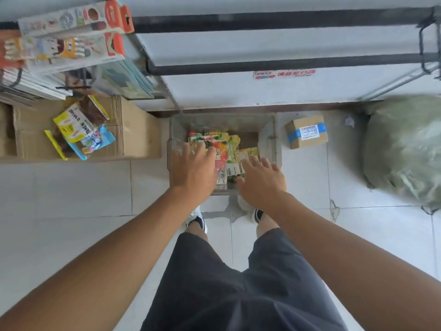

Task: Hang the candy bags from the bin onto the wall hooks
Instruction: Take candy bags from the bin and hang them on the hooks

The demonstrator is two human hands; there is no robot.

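A clear plastic bin (268,130) stands on the floor against the wall, straight below me. Inside it lie several colourful candy bags (225,144), yellow, green and red. My left hand (193,169) hovers over the bin's left side with fingers spread, its fingertips over the bags. My right hand (261,180) reaches over the bin's near right corner, fingers straight and spread, holding nothing. Black rails (262,62) run across the white wall above the bin; no hooks are plainly visible there.
A cardboard box (133,130) at left carries loose snack bags (80,127). Hanging packaged goods (71,37) fill the upper left. A small taped parcel (306,131) sits right of the bin, and a large green sack (405,149) lies beyond it. My feet stand just behind the bin.
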